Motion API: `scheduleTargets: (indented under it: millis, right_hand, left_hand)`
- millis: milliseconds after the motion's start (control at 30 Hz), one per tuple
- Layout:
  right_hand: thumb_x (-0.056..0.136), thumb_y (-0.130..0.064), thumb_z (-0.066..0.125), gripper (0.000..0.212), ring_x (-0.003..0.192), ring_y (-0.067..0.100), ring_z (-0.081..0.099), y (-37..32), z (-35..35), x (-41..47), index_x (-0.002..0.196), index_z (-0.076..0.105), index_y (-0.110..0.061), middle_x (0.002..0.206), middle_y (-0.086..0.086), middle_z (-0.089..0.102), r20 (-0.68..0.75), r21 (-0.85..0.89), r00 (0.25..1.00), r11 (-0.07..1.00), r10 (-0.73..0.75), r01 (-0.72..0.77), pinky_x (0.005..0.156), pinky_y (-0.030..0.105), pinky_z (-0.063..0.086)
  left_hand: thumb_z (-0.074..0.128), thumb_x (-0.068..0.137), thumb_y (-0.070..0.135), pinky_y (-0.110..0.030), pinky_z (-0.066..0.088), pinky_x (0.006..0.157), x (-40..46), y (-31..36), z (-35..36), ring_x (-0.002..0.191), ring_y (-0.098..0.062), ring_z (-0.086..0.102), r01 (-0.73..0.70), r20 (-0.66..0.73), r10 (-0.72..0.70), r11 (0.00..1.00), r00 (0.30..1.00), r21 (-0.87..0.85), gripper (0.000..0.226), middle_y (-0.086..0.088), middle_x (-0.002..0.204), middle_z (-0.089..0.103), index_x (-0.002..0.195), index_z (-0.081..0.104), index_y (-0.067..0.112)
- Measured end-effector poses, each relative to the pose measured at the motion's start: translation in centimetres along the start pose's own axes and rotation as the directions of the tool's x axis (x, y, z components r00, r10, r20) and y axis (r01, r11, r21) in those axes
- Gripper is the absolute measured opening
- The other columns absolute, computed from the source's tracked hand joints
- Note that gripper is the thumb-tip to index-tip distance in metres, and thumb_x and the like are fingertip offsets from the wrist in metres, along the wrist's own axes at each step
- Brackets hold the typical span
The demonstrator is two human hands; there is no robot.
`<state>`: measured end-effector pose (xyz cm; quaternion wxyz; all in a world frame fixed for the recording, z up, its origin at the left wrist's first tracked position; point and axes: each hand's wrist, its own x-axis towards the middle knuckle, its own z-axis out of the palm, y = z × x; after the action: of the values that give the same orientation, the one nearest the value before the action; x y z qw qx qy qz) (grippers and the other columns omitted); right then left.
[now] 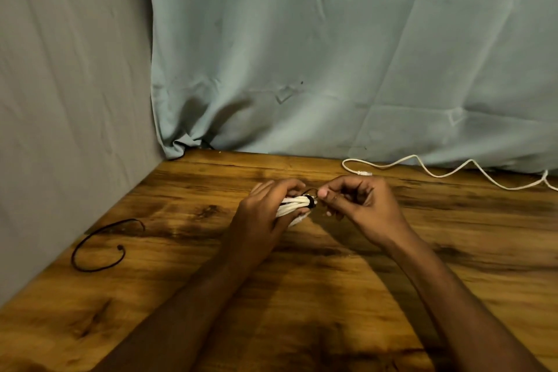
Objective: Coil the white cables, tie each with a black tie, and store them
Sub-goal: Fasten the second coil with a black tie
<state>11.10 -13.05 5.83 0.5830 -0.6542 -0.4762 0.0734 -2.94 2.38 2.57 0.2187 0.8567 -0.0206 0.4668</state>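
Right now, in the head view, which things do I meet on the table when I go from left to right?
Loose black tie → left hand → coiled white cable → right hand → uncoiled white cable by the curtain.

- A wooden table (332, 296) with dark grain fills the lower half.
- A pale blue-green curtain (332, 54) hangs creased behind it.
- A grey cloth (69, 84) covers the left side.
- The light is dim and warm.
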Motion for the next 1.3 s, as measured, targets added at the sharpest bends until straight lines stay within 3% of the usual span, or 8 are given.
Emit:
scheduleTargets:
  millis: [133, 267, 500, 733, 900, 1000, 1133, 1300]
  right_hand:
    - [0.088, -0.008, 0.076, 0.007, 0.064, 0.011, 0.07, -0.4, -0.4, -0.2, 0.094, 0.078, -0.005, 0.079, 0.002, 0.079, 0.065, 0.063, 0.997, 0.997, 0.038, -0.043, 0.058, 0.018, 0.053]
    - [0.091, -0.005, 0.071, 0.006, 0.063, 0.01, 0.068, -0.5, -0.3, -0.3, 0.095, 0.076, -0.003, 0.076, 0.003, 0.075, 0.146, 0.11, 0.984, 0.987, 0.1, -0.117, 0.055, 0.019, 0.051]
    - [0.095, -0.004, 0.069, 0.008, 0.063, 0.006, 0.062, 0.4, 1.0, -0.4, 0.097, 0.077, -0.005, 0.071, -0.003, 0.072, 0.09, 0.099, 0.993, 0.992, 0.072, -0.081, 0.057, 0.016, 0.047]
    - [0.094, -0.001, 0.069, 0.008, 0.06, 0.001, 0.062, -0.4, 1.4, -0.2, 0.095, 0.076, -0.005, 0.069, -0.005, 0.073, 0.064, 0.094, 0.997, 0.994, 0.042, -0.048, 0.056, 0.012, 0.045]
    - [0.091, -0.003, 0.075, 0.013, 0.065, 0.01, 0.066, -1.2, 0.6, -0.4, 0.088, 0.079, -0.015, 0.077, -0.001, 0.078, -0.01, -0.025, 1.0, 1.0, 0.002, -0.002, 0.057, 0.013, 0.048]
    - [0.092, -0.002, 0.074, 0.018, 0.067, 0.017, 0.066, -1.2, 0.6, -0.6, 0.086, 0.078, -0.019, 0.081, 0.007, 0.078, -0.01, -0.067, 1.0, 0.998, 0.003, -0.003, 0.061, 0.019, 0.053]
    - [0.095, -0.011, 0.07, 0.019, 0.077, 0.021, 0.071, -0.7, 0.5, -0.6, 0.087, 0.074, -0.027, 0.08, -0.003, 0.075, 0.048, -0.216, 0.998, 0.976, 0.043, -0.032, 0.069, 0.028, 0.056]
    - [0.099, -0.018, 0.064, 0.017, 0.069, 0.004, 0.06, 0.0, 0.8, -0.5, 0.086, 0.069, -0.029, 0.072, -0.013, 0.066, 0.111, -0.346, 0.993, 0.938, 0.046, -0.005, 0.063, 0.023, 0.046]
  left_hand:
    - [0.063, 0.094, 0.032, -0.028, 0.043, 0.075, 0.0, 0.0, -0.2, 0.09, -0.007, 0.055, -0.079, -0.033, 0.082, 0.995, 0.996, 0.067, 0.02, 0.007, 0.1, 0.066, 0.106, 0.065, 0.016]
    - [0.061, 0.096, 0.036, -0.035, 0.046, 0.072, -0.2, -0.3, -0.4, 0.086, -0.013, 0.059, -0.106, -0.037, 0.109, 0.993, 0.993, 0.055, 0.026, 0.004, 0.096, 0.068, 0.102, 0.069, 0.012]
    - [0.069, 0.092, 0.028, -0.044, 0.048, 0.069, -0.5, -0.6, -0.2, 0.085, -0.019, 0.062, -0.104, -0.039, 0.104, 0.995, 0.994, 0.001, 0.019, -0.001, 0.094, 0.069, 0.095, 0.068, 0.01]
    - [0.072, 0.089, 0.02, -0.04, 0.047, 0.07, -0.5, -0.9, -0.1, 0.085, -0.02, 0.063, -0.148, -0.031, 0.149, 0.989, 0.988, 0.018, 0.015, -0.001, 0.097, 0.071, 0.098, 0.07, 0.009]
    - [0.064, 0.093, 0.024, -0.034, 0.043, 0.077, -0.1, -0.5, -0.2, 0.089, -0.019, 0.063, -0.202, -0.031, 0.205, 0.976, 0.978, 0.078, 0.022, -0.004, 0.1, 0.072, 0.1, 0.071, 0.005]
    - [0.063, 0.094, 0.026, -0.042, 0.046, 0.076, -0.2, -0.6, -0.2, 0.088, -0.023, 0.065, -0.231, -0.013, 0.233, 0.968, 0.972, 0.095, 0.025, -0.006, 0.1, 0.073, 0.099, 0.071, 0.003]
    - [0.062, 0.095, 0.025, -0.046, 0.047, 0.074, -0.4, -1.0, 0.0, 0.089, -0.026, 0.065, -0.257, 0.012, 0.257, 0.96, 0.966, 0.108, 0.021, -0.007, 0.103, 0.072, 0.102, 0.069, 0.006]
    - [0.06, 0.096, 0.028, -0.043, 0.046, 0.075, -0.5, -1.4, 0.1, 0.089, -0.024, 0.063, -0.229, 0.028, 0.227, 0.966, 0.973, 0.123, 0.024, -0.005, 0.104, 0.072, 0.103, 0.07, 0.007]
